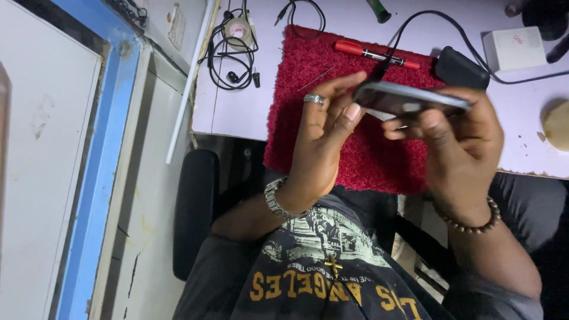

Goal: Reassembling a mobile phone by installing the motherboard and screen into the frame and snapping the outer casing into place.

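Phone [409, 99]: slim dark slab w/ grey rim, seen nearly edge-on, held level above the red mat [361, 154], between both hands. Left hand [323, 139] has its fingers curled onto the phone's left end, thumb under, ring on one finger, metal watch band at wrist. Right hand [459, 139] is closed round the phone's right half, fingers underneath, thumb side on top; bead bracelet at wrist. A black cable [415, 24] runs from the phone area up across the table [237, 109].

Hard to tell: which face of the phone is up, and whether the cable is plugged in, since the fingers cover that spot. Right forearm cut off at bottom right.

Mat is red, fuzzy, lying on a pale table & hanging over its front edge. On it a red pen [367, 54]; just beside it a black case [461, 68]. Also on table: white box [513, 48], coiled black earphones [231, 50]. Left of the table: blue-framed door [98, 178], worn pale wall. Black chair arm [192, 207] below.
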